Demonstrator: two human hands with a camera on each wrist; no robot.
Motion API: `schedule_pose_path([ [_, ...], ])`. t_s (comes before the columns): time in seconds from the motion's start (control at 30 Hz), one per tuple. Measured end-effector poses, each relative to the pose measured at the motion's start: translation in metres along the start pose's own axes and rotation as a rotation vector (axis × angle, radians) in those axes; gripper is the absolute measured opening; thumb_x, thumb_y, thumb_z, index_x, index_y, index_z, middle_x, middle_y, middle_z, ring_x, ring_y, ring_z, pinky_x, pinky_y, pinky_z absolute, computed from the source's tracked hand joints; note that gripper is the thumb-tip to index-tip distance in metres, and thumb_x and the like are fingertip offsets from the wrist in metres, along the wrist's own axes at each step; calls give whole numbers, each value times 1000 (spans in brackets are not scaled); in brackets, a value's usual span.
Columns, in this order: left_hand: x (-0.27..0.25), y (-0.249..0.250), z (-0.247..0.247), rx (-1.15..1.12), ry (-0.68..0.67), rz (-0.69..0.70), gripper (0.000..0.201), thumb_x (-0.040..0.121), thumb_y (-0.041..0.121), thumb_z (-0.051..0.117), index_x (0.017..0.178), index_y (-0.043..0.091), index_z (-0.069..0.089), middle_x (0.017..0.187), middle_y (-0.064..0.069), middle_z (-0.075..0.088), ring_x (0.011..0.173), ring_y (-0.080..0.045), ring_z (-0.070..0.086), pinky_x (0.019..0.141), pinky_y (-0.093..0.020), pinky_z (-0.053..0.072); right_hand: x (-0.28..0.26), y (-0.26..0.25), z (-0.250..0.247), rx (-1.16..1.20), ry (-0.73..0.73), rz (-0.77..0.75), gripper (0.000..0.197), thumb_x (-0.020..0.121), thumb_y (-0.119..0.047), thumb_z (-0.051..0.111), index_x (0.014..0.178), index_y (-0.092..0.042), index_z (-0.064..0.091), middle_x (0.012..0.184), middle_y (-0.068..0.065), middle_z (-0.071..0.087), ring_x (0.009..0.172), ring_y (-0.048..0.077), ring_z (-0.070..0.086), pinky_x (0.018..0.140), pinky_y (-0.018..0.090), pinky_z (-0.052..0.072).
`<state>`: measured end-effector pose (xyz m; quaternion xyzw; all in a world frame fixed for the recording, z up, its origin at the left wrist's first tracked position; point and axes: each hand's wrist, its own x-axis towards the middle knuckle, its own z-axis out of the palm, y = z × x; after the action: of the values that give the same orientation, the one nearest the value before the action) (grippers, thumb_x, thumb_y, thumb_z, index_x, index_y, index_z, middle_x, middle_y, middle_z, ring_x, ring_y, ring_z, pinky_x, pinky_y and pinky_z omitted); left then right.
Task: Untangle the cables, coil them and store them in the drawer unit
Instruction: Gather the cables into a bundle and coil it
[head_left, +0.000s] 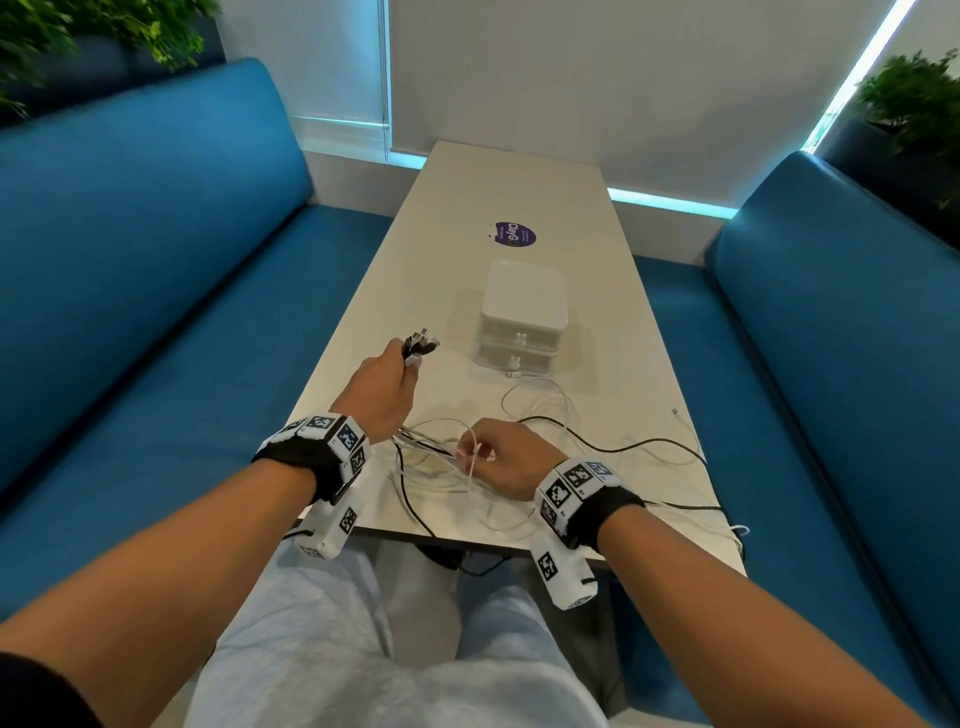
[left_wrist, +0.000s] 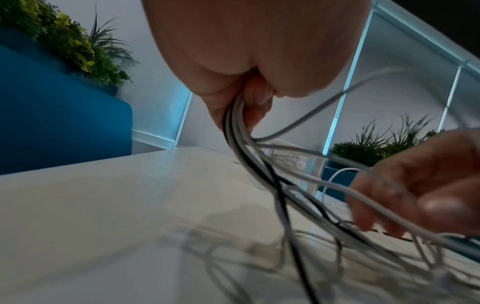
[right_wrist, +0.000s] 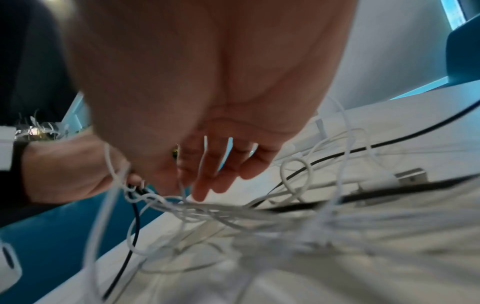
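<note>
A tangle of white and black cables (head_left: 467, 488) lies on the near end of the white table (head_left: 519, 176). My left hand (head_left: 408, 361) is raised above it and grips a bundle of cable ends, whose plugs (head_left: 422, 343) stick out past the fingers. In the left wrist view the cables (left_wrist: 241, 131) hang down from that fist. My right hand (head_left: 475, 454) sits low over the tangle and pinches one thin white cable (head_left: 470, 470). The white two-drawer unit (head_left: 522, 312) stands just beyond, both drawers closed.
A black cable (head_left: 623, 447) runs right across the table and off its near edge. A white plug (head_left: 514, 373) lies in front of the drawer unit. A purple sticker (head_left: 511, 234) is further back. Blue benches (head_left: 156, 312) flank the table on both sides.
</note>
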<state>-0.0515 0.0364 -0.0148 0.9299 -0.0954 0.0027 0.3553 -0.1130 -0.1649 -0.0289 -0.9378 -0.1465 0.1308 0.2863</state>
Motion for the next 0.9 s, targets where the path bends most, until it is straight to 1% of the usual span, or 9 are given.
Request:
schedule_pose_path([
  [0.07, -1, -5, -2, 24, -3, -10, 24, 106, 32, 31, 106, 11, 43, 79, -11, 58, 63, -26, 53, 54, -35, 36, -4, 1, -5, 119, 26, -12, 11, 90, -30, 61, 89, -20, 64, 86, -11, 69, 83, 7, 63, 80, 31, 52],
  [0.13, -1, -11, -2, 58, -9, -14, 26, 106, 33, 30, 105, 10, 43, 79, -12, 58, 63, -28, 54, 55, -36, 37, -8, 6, -13, 247, 48, 18, 11, 88, -24, 63, 84, -18, 55, 64, -13, 61, 60, 4, 56, 65, 21, 47],
  [0.2, -1, -16, -2, 100, -21, -16, 27, 105, 35, 29, 106, 11, 43, 80, -12, 59, 64, -29, 55, 55, -37, 40, -11, 19, -23, 283, 107, 81, 16, 86, -21, 63, 79, -22, 48, 58, -5, 50, 54, 16, 46, 59, 29, 42],
  [0.3, -1, -20, -1, 80, -8, -34, 28, 105, 35, 29, 109, 12, 44, 79, -12, 59, 63, -28, 56, 53, -35, 39, -16, 37, -35, 158, 131, 146, 15, 85, -23, 64, 79, -25, 51, 65, -4, 56, 63, 23, 58, 65, 36, 50],
  [0.43, 1, -11, -1, 63, 1, -15, 26, 106, 33, 30, 109, 12, 44, 78, -11, 59, 61, -27, 55, 51, -34, 36, -15, 31, -24, 12, 16, 77, 16, 87, -36, 68, 99, -27, 66, 89, -9, 65, 79, 7, 58, 73, 22, 46],
  [0.57, 1, -6, -4, 48, 16, 15, 26, 105, 33, 31, 108, 12, 45, 78, -11, 59, 60, -27, 54, 51, -35, 36, 1, 16, 2, -24, -13, -3, 29, 86, -41, 71, 111, -25, 70, 87, -11, 62, 81, 7, 56, 73, 20, 41],
  [0.7, -2, -4, -3, 39, 11, 23, 24, 105, 33, 31, 107, 12, 44, 76, -11, 59, 57, -27, 54, 50, -34, 37, 10, -1, 14, 57, -4, -44, 14, 83, -33, 75, 93, -23, 71, 91, -3, 65, 83, 14, 58, 74, 25, 43],
  [0.8, -3, -6, -3, 49, 9, 12, 25, 105, 34, 31, 106, 12, 43, 77, -11, 59, 59, -27, 54, 51, -34, 36, 9, -5, 15, 147, -46, -39, 10, 85, -28, 70, 79, -32, 63, 85, -5, 69, 82, 16, 63, 83, 35, 50],
  [0.9, -4, -7, -2, 108, -20, 15, 28, 105, 36, 29, 105, 12, 42, 77, -10, 57, 62, -27, 54, 53, -36, 36, 4, -2, 12, 240, -84, -15, 10, 89, -25, 57, 81, -31, 58, 73, -6, 71, 70, 9, 65, 80, 37, 54],
])
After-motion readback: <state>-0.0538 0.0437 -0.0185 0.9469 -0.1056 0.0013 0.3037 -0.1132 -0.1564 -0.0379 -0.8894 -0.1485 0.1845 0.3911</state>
